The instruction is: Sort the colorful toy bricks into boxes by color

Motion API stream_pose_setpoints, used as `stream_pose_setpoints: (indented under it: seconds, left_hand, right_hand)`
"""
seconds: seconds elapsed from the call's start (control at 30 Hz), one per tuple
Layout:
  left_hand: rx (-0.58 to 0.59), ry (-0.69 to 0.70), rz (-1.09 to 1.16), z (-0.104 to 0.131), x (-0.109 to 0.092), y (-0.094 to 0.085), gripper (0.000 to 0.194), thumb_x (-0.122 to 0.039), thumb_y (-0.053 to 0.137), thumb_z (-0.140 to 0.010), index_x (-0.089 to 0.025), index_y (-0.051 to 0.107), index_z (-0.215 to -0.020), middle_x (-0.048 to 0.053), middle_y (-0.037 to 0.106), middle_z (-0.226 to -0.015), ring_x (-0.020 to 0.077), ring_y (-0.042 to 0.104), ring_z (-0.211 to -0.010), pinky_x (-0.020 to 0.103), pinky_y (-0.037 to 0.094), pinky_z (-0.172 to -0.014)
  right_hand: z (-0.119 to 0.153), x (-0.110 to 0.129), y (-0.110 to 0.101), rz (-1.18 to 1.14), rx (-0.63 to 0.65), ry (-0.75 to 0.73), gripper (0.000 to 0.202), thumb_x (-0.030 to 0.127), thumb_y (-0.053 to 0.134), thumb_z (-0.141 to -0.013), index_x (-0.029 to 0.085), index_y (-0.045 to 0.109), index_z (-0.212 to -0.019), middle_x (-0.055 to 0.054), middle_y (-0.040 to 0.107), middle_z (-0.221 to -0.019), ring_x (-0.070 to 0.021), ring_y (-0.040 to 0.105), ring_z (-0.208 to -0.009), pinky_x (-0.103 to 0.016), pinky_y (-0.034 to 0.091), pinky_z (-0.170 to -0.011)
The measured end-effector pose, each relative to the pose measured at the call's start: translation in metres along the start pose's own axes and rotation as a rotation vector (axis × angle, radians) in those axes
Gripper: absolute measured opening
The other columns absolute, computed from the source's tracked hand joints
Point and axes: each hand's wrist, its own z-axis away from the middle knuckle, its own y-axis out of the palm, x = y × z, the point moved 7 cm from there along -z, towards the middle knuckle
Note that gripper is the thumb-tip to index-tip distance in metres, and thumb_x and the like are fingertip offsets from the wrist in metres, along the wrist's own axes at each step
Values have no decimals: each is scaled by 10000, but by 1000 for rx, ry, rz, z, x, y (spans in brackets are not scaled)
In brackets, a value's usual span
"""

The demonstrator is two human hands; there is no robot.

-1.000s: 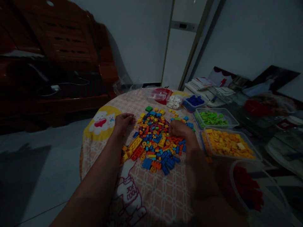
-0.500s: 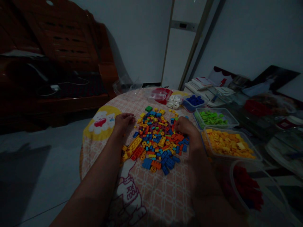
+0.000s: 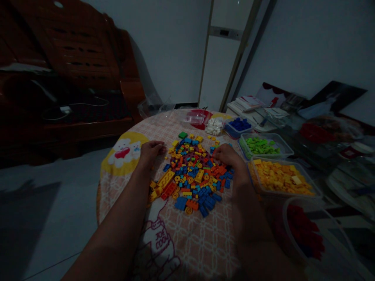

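A loose pile of toy building bricks (image 3: pixel 187 170), in yellow, blue, orange and red, covers the middle of a patterned tablecloth (image 3: pixel 202 242). At the pile's left edge is my left hand (image 3: pixel 150 153), its fingers drawn together; whatever lies between them is too dark and small to make out. My right hand (image 3: pixel 230 156) rests against the upper right of the pile with fingers curled inward, and its fingertips hide anything in them. A green brick (image 3: pixel 183 135) lies at the far edge of the pile. Larger yellow bricks (image 3: pixel 165 178) are near my left forearm.
Along the right stand clear tubs of blue bricks (image 3: pixel 240 124), lime green bricks (image 3: pixel 260 146), yellow bricks (image 3: pixel 281 177) and red bricks (image 3: pixel 303 230). White bricks (image 3: pixel 214 127) sit at the back beside a clear plastic tray (image 3: pixel 195 116). A wooden bench (image 3: pixel 88 58) is at left.
The view has shifted slightly. My right fingertips have moved a little to the left at the pile's edge; my left hand stays nearly where it was.
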Motion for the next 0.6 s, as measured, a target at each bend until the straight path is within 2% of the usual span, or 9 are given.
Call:
stream_pose_setpoints:
  seconds: [0.1,0.17,0.23,0.3,0.37,0.4,0.47,0.5,0.6]
  left_hand:
    - [-1,-1,-1,0,0,0,104,-116,674,-658,-144,690,-757,47,685,-650,124,635,-565,245,549,-614]
    - [0,5,-1,1,0,-1,111,-117,672,-653,-145,694,-758,44,683,-641,129,636,-567,252,552,-613]
    - [2,12,5,1,0,-1,118,-117,669,-650,-144,697,-761,43,684,-639,128,635,-564,254,554,-616]
    - [7,15,15,1,1,-1,118,-118,657,-658,-141,698,-766,45,688,-645,121,633,-559,247,553,-617]
    - [7,14,16,1,1,-1,113,-117,647,-667,-140,697,-765,47,688,-644,115,628,-552,235,548,-611]
    - [6,12,12,0,1,-1,111,-116,645,-669,-141,696,-764,46,687,-641,113,627,-549,230,545,-607]
    - [2,8,0,0,1,-1,110,-115,650,-666,-144,695,-763,45,685,-640,114,627,-549,226,542,-600]
    - [2,7,-3,0,2,-1,112,-114,653,-664,-145,696,-763,46,686,-643,115,629,-550,226,542,-600]
    - [4,13,0,0,2,-1,113,-114,662,-662,-145,697,-765,48,691,-656,115,636,-560,228,546,-607]
  right_hand:
    - [-7,-9,-6,-335,-115,61,176,167,555,-876,118,715,-820,-68,728,-682,-130,642,-539,-201,501,-536]
    - [-12,-21,-15,-516,-259,131,167,179,555,-883,113,706,-909,-72,736,-712,-139,661,-548,-217,539,-534]
    - [-12,-40,-31,-655,-485,203,239,186,535,-899,100,685,-1064,-93,750,-799,-158,706,-621,-236,577,-558]
    - [-2,-62,-52,-724,-779,248,386,168,474,-919,89,608,-1273,-124,752,-939,-180,752,-772,-256,612,-623]
    - [14,-81,-71,-701,-1036,270,552,138,405,-927,87,444,-1475,-148,734,-1051,-202,760,-922,-285,635,-696]
    - [22,-88,-78,-670,-1123,279,621,128,388,-924,88,350,-1542,-158,724,-1085,-210,755,-969,-302,640,-722]
    - [31,-98,-87,-626,-1194,298,698,129,392,-916,90,244,-1597,-179,714,-1124,-229,748,-1008,-335,645,-745]
    - [32,-100,-88,-627,-1184,299,700,137,410,-910,90,264,-1593,-185,715,-1128,-237,748,-1002,-345,645,-744]
    - [24,-94,-84,-686,-1016,256,559,166,481,-877,81,527,-1428,-158,749,-1014,-231,756,-862,-324,634,-679]
